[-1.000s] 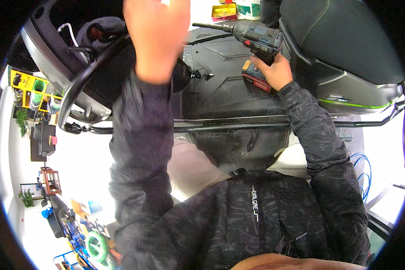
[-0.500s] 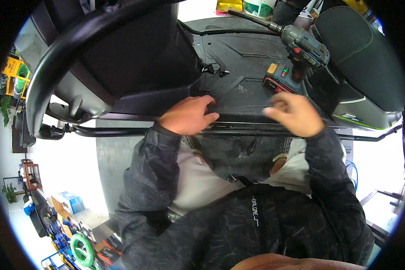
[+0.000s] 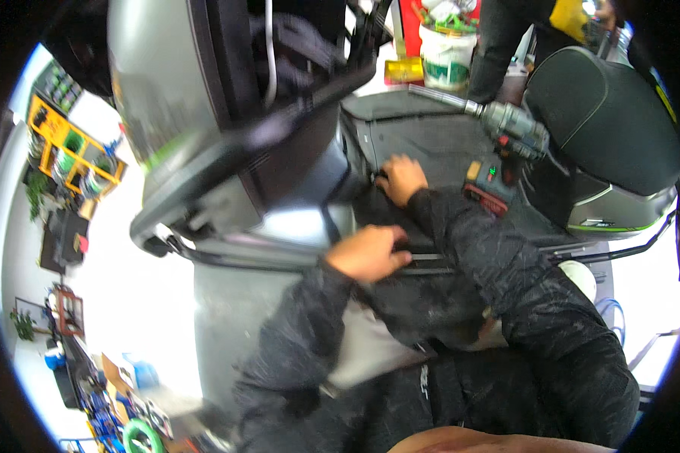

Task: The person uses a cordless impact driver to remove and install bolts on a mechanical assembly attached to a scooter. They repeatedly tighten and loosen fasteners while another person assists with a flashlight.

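My right hand (image 3: pixel 405 180) reaches across to the black floorboard (image 3: pixel 438 136) of a three- or four-wheeled-looking vehicle, by its front panel. Its fingers are bent down at a small dark part there, mostly covered by the hand. My left hand (image 3: pixel 370 253) is over the near edge of the floorboard, by the black side rail (image 3: pixel 264 260). Thumb and fingers of that hand are apart, with nothing seen between them. A cordless impact driver (image 3: pixel 514 128) with a long socket lies right of my right hand, its battery (image 3: pixel 489 187) toward me.
The black padded seat (image 3: pixel 604 113) stands at the right. A blurred black tube (image 3: pixel 227 162) and the grey front body (image 3: pixel 155 83) rise at the left. Behind are a white bucket (image 3: pixel 447 57) and a person's dark trouser leg (image 3: pixel 499 45). Yellow shelving (image 3: pixel 75 143) stands far left.
My right hand has moved left and forward from beside the battery to the small dark parts by the front panel. The whole view has shifted; my left hand stays near the floorboard edge.
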`<move>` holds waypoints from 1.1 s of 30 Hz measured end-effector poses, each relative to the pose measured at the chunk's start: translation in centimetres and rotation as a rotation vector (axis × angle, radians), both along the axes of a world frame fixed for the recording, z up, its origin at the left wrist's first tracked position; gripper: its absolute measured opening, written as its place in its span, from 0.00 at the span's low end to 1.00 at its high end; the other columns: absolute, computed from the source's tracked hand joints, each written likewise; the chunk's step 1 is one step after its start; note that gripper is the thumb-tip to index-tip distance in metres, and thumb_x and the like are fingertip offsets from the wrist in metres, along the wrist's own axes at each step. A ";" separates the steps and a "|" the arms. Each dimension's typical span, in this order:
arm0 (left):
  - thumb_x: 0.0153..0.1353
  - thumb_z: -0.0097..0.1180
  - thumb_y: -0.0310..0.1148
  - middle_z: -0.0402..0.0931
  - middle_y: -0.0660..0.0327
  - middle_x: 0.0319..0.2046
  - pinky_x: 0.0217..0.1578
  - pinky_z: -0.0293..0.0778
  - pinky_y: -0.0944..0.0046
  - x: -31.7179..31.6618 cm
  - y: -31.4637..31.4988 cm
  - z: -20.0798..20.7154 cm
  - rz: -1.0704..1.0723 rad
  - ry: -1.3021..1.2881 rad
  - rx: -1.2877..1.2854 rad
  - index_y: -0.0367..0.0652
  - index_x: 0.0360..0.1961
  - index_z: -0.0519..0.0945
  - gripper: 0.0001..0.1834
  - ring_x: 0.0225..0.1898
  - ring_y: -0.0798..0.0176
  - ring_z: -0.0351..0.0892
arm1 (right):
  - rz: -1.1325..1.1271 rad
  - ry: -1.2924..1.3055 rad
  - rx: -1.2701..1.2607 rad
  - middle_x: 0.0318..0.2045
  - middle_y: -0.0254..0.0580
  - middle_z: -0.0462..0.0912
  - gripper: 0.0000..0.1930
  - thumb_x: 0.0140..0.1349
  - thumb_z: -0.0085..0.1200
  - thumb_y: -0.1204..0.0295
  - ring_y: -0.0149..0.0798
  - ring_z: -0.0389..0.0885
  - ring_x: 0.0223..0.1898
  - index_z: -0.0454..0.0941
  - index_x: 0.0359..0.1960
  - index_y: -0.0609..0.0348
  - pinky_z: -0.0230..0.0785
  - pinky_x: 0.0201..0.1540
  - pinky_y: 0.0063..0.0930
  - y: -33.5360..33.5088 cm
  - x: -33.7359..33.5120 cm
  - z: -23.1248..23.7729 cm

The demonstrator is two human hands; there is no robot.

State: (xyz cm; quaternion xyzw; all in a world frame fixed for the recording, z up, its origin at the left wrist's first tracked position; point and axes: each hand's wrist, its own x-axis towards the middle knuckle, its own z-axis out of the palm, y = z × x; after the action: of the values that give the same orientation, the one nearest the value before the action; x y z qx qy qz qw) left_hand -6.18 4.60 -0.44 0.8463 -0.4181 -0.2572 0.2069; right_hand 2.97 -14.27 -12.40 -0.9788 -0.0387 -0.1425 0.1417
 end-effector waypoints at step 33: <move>0.71 0.60 0.49 0.81 0.51 0.51 0.48 0.78 0.60 1.0 -1.9 -0.1 0.028 0.270 -0.015 0.41 0.66 0.74 0.30 0.47 0.60 0.81 | 0.281 -0.773 0.806 0.43 0.46 0.90 0.15 0.65 0.66 0.67 0.39 0.90 0.42 0.88 0.50 0.59 0.80 0.49 0.30 -10.6 -0.3 37.5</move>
State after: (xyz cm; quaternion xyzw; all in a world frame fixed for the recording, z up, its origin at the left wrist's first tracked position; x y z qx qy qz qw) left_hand -5.22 2.74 -0.49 0.8082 -0.3765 -0.3625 0.2713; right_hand 2.68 -24.92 25.14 -0.7099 -0.1600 -0.4730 0.4968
